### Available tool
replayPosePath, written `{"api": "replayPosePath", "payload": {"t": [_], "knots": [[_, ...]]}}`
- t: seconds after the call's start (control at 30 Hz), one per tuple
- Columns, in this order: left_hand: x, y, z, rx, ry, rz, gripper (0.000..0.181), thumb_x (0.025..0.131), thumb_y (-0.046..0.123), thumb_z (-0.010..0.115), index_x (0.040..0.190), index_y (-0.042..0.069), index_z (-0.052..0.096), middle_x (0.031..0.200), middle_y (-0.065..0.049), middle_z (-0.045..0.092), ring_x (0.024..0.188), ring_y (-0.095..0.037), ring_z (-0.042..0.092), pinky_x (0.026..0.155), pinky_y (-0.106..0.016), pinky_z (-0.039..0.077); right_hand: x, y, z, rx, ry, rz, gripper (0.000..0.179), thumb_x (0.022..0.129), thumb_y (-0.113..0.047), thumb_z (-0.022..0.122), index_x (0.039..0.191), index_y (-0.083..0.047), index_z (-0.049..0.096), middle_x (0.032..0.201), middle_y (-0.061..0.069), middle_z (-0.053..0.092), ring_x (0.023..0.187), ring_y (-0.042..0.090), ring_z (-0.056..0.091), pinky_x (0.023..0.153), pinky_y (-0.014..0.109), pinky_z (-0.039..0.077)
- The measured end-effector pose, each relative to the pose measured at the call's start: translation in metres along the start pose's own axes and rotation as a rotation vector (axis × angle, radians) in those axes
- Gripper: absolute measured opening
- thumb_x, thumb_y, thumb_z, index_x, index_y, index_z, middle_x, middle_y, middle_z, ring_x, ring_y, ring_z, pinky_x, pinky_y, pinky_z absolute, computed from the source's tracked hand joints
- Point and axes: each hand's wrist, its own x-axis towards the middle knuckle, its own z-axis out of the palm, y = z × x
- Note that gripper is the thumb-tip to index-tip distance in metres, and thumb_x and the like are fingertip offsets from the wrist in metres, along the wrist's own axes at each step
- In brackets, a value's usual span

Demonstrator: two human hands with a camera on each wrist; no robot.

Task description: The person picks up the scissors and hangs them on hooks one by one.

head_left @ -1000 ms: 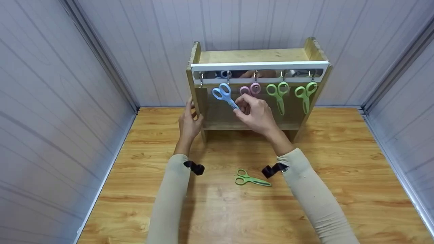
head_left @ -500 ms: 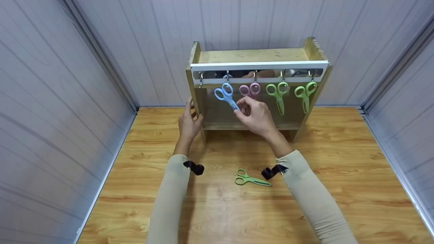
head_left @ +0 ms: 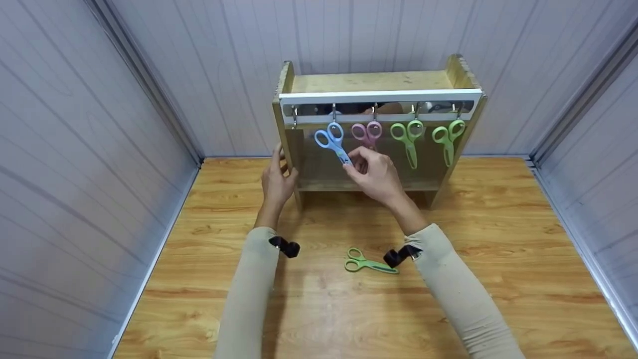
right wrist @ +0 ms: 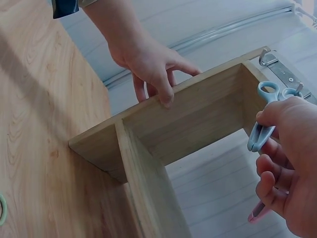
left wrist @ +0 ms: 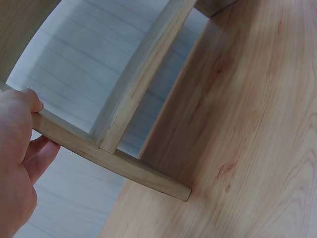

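Note:
My right hand (head_left: pixel 376 174) pinches the blade end of blue scissors (head_left: pixel 331 139) between thumb and forefinger. The right finger loop of these scissors sits at the second hook from the left, on the strip across the shelf front. With thumb and fingers on either side of its left side panel, my left hand (left wrist: pixel 20 153) grips the wooden shelf (left wrist: pixel 119 161). Pink scissors (head_left: pixel 367 133) hang just right of the blue ones, their blades partly behind my right hand. Two pairs of green scissors hang further right, the inner green scissors (head_left: pixel 409 141) and the outer green scissors (head_left: pixel 448 141).
Another pair of green scissors (head_left: pixel 366 264) lies on the wood-look floor (head_left: pixel 319 319) between my forearms. At the strip's left end, a hook (head_left: pixel 294 117) bears nothing. Pale panel walls (head_left: pixel 379 35) stand behind the shelf and on both sides.
The blue scissors have shifted slightly right and turned a little more upright, a loop now at the hook. My right hand has lowered slightly. The left hand stays on the panel.

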Motion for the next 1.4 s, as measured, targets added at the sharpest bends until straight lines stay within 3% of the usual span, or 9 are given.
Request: {"api": "replayPosePath", "payload": {"t": [0.43, 1.17, 1.3, 1.33, 1.4], "knots": [[0.0, 0.0, 0.002, -0.017, 0.006, 0.044, 0.073, 0.1, -0.004, 0.069, 0.169, 0.005, 0.045, 0.146, -0.033, 0.069, 0.14, -0.052, 0.07, 0.117, -0.057, 0.063, -0.007, 0.008, 0.008, -0.03, 0.014, 0.038, 0.017, 0.104, -0.017, 0.077, 0.111, -0.001, 0.077, 0.091, 0.012, 0.074, 0.078, 0.016, 0.063, 0.072, 0.025, 0.047], [-0.002, 0.0, 0.0, 0.01, 0.012, 0.019, 0.071, 0.1, -0.003, 0.068, 0.167, 0.007, 0.046, 0.148, -0.029, 0.07, 0.133, -0.053, 0.074, 0.111, -0.058, 0.066, -0.018, 0.024, 0.024, -0.003, -0.021, 0.13, 0.019, 0.107, -0.018, 0.073, 0.118, -0.002, 0.075, 0.096, 0.014, 0.08, 0.08, 0.017, 0.066, 0.073, 0.028, 0.05], [-0.002, -0.001, 0.0, 0.001, 0.009, 0.014, 0.073, 0.099, -0.003, 0.068, 0.168, 0.007, 0.046, 0.15, -0.031, 0.068, 0.131, -0.056, 0.074, 0.109, -0.062, 0.066, -0.019, 0.028, 0.024, 0.014, -0.03, 0.116, 0.02, 0.107, -0.018, 0.073, 0.121, -0.004, 0.077, 0.094, 0.011, 0.08, 0.079, 0.018, 0.067, 0.072, 0.031, 0.051], [-0.002, -0.001, 0.0, 0.0, 0.009, 0.013, 0.073, 0.099, -0.003, 0.068, 0.168, 0.007, 0.045, 0.151, -0.031, 0.068, 0.132, -0.056, 0.073, 0.109, -0.063, 0.066, -0.017, 0.042, 0.029, 0.036, -0.026, 0.091, 0.022, 0.108, -0.023, 0.073, 0.122, -0.007, 0.077, 0.092, 0.007, 0.08, 0.078, 0.015, 0.067, 0.071, 0.03, 0.051], [-0.001, -0.002, 0.0, -0.003, 0.01, 0.013, 0.073, 0.099, -0.003, 0.068, 0.168, 0.007, 0.046, 0.151, -0.031, 0.068, 0.131, -0.057, 0.073, 0.108, -0.063, 0.066, -0.017, 0.044, 0.028, 0.038, -0.027, 0.078, 0.023, 0.107, -0.024, 0.073, 0.123, -0.008, 0.078, 0.089, 0.005, 0.079, 0.077, 0.016, 0.067, 0.07, 0.032, 0.052]]}}
